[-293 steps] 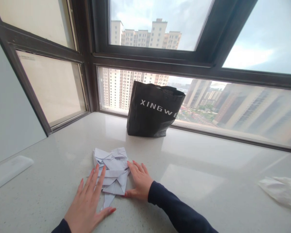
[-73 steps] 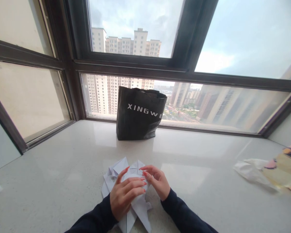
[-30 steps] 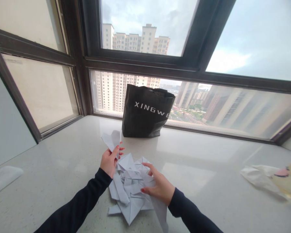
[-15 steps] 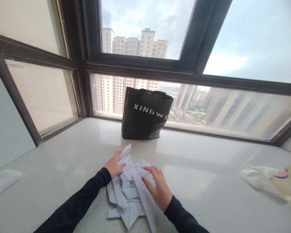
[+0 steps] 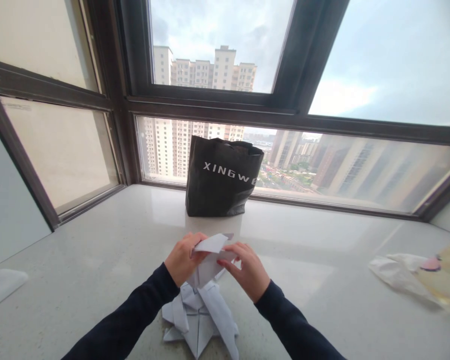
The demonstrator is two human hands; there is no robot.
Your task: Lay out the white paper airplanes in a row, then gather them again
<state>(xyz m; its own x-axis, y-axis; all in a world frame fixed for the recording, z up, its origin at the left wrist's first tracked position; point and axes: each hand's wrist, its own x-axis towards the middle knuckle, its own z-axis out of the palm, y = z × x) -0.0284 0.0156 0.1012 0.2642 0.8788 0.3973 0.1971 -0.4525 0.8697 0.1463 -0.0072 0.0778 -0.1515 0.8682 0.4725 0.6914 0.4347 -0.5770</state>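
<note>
Folded paper, far end pinched by both hands, lies toward the tabletop's cut-off near edge, hiding left fingertips.

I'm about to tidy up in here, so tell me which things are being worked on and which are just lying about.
In use:
- folded white paper, held in the left hand and right hand
- folded paper pieces lying below the hands

Lying about:
- black bag, standing behind
- white flat object, left edge, unclear what
- crumpled, partly patterned thing, right edge
</note>
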